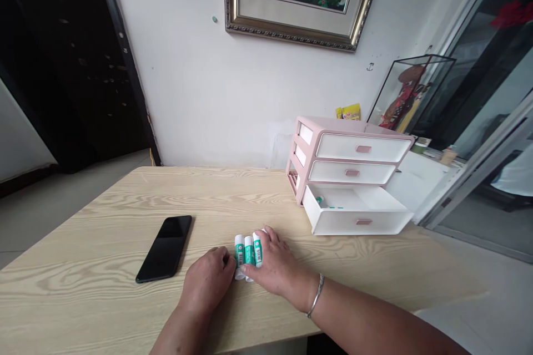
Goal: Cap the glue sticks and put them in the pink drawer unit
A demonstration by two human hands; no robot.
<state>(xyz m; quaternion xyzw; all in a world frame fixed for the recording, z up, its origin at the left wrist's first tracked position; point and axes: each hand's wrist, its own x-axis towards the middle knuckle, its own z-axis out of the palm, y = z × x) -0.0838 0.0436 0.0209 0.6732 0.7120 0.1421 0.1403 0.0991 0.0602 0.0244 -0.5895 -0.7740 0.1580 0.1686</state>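
Note:
Three green-and-white glue sticks [249, 250] lie side by side on the wooden table, caps pointing away from me. My right hand [275, 263] rests over the right end of the row, fingertips at the caps and thumb across the lower ends. Part of another white cap seems to show under its fingers, but the palm hides the rest. Curled into a loose fist, my left hand [210, 274] sits against the left side of the leftmost stick. Its palm is hidden. Small green-and-white pieces show inside the pulled-out bottom drawer [360, 222].
A black phone [164, 249] lies on the table [104, 233] to the left. At the back right stands a pink-and-white drawer unit [325, 127], its upper two drawers closed. Behind it are a yellow packet [351, 111] and a glass case [385, 89]. A framed picture [291, 36] hangs on the wall.

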